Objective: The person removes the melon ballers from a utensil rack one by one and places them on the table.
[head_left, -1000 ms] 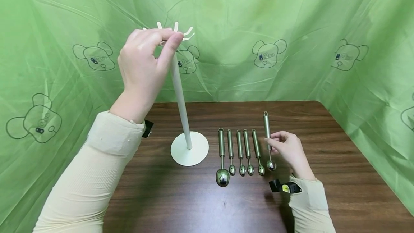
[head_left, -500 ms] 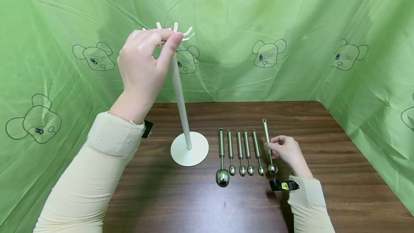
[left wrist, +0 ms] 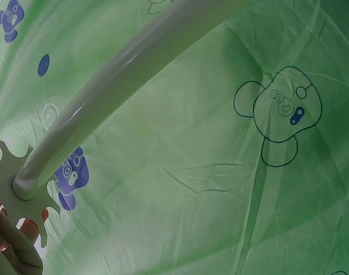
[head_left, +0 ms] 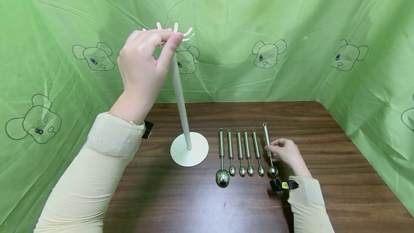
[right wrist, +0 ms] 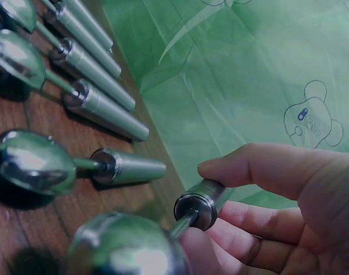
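Note:
At the upper left of the head view, my left hand [head_left: 142, 62] grips the hooked top of a white stand [head_left: 181, 98], with thumb and fingers at its rim. The left wrist view shows fingertips curled at the notched top plate [left wrist: 11, 192]. My right hand [head_left: 289, 154] pinches the handle of a small metal scoop [head_left: 266, 137] between thumb and fingers. This scoop lies at the right end of a row, its round bowl [right wrist: 129, 249] nearest the right wrist camera. Whether it touches the table cannot be told. Beside it is another small scoop [head_left: 256, 146].
Several metal scoops lie side by side on the brown wooden table [head_left: 326, 161], handles pointing away. A larger scoop [head_left: 222, 177] is at the row's left end. The stand's round base [head_left: 181, 155] rests left of them. Green printed cloth [head_left: 226, 82] surrounds the table.
My right hand has brought the scoop slightly toward me and lower, closer in line with the row. The left hand and the stand have not visibly moved.

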